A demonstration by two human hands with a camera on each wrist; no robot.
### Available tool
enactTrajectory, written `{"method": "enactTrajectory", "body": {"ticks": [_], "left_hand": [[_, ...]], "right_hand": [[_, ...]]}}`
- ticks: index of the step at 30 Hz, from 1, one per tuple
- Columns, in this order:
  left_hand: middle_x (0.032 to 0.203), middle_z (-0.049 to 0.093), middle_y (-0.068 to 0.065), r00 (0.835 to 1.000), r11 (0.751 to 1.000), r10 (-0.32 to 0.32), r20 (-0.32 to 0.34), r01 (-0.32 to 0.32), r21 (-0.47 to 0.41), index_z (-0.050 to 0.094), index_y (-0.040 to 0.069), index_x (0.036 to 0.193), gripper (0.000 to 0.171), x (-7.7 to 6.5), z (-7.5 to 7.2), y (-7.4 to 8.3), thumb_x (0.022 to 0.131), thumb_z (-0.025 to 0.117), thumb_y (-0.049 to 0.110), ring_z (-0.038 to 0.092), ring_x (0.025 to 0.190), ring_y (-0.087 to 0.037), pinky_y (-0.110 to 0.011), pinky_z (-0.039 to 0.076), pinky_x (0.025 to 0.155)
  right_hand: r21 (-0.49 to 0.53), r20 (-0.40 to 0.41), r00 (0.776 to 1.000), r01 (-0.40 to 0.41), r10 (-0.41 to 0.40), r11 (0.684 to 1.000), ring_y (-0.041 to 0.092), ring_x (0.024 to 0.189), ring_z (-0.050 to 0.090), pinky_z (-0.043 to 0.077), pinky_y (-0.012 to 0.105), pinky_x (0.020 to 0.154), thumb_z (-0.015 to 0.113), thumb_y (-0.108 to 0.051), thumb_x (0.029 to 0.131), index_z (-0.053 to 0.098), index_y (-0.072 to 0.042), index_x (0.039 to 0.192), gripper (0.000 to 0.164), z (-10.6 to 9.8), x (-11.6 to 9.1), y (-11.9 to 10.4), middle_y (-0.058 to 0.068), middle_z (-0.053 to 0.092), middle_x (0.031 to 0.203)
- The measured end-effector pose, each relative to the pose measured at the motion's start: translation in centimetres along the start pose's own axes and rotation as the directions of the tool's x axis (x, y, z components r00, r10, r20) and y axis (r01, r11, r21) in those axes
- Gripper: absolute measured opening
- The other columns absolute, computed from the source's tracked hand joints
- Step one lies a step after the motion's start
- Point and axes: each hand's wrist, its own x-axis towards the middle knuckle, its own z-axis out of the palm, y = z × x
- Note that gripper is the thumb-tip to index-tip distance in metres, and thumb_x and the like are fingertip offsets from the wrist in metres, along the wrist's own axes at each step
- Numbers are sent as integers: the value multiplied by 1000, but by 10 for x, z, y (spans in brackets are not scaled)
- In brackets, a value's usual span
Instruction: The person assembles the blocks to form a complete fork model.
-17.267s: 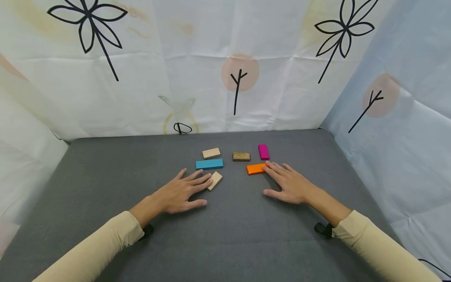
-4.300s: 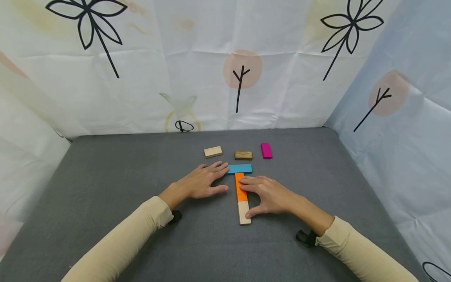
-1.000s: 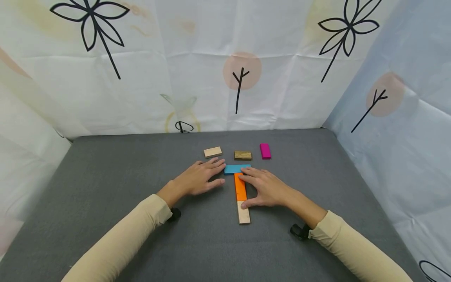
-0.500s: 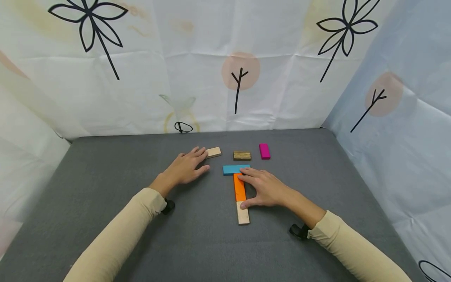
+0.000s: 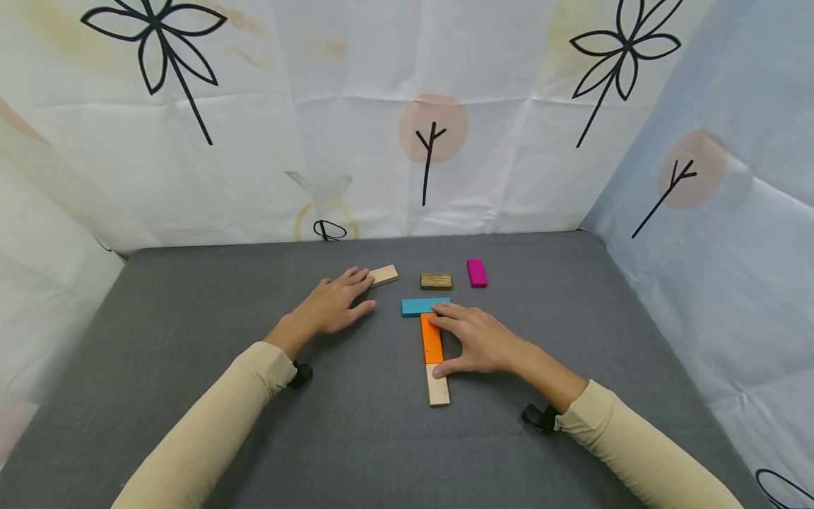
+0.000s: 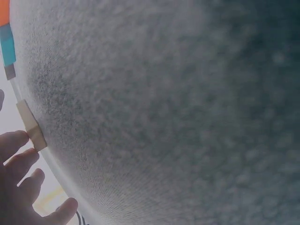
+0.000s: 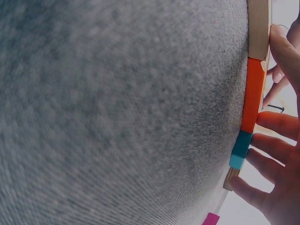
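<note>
My left hand (image 5: 335, 302) has its fingers extended, the fingertips on the left end of a pale wooden block (image 5: 384, 275) at the back. In the left wrist view two fingertips meet that pale block (image 6: 31, 125). Over a T shape of blocks lies my right hand (image 5: 481, 339), fingers spread. Its thumb touches the near pale block (image 5: 437, 390), and its fingertips rest on the orange block (image 5: 431, 338) and the blue block (image 5: 416, 307). The blue block lies crosswise at the far end of the orange one, and the near pale block continues the orange one toward me.
A brown wood-grain block (image 5: 436, 281) lies behind the blue one, with a magenta block (image 5: 477, 273) to its right. All lie on a grey cloth-covered table (image 5: 305, 452). White printed fabric (image 5: 369, 141) stands along the back and sides.
The loose orange, blue and pale blocks have been joined into a T. Within the last second my left hand has moved left and back, from beside the blue block to the back pale block.
</note>
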Motion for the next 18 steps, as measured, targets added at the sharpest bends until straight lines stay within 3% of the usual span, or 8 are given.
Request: {"method": "enactTrajectory", "body": {"ticks": [8,18], "left_hand": [[159,34,-14,999,999,35,-23,-35,29,39,8,154,62,-7,2,5,104,50,43,27,147,-35,-65,31,106],[158,36,-12,998,995,60,-4,-59,77,40,10,153,60,-13,6,11,104,49,43,29,147,-34,-62,33,106]], "right_hand": [[0,1,1000,4,-4,1000,32,143,38,35,57,109,74,-66,78,52,-9,146,91,0,0,1,12,40,156],[0,-3,1000,8,-8,1000,31,143,37,35,56,109,74,-66,78,51,-8,146,92,1,0,1,13,40,156]]}}
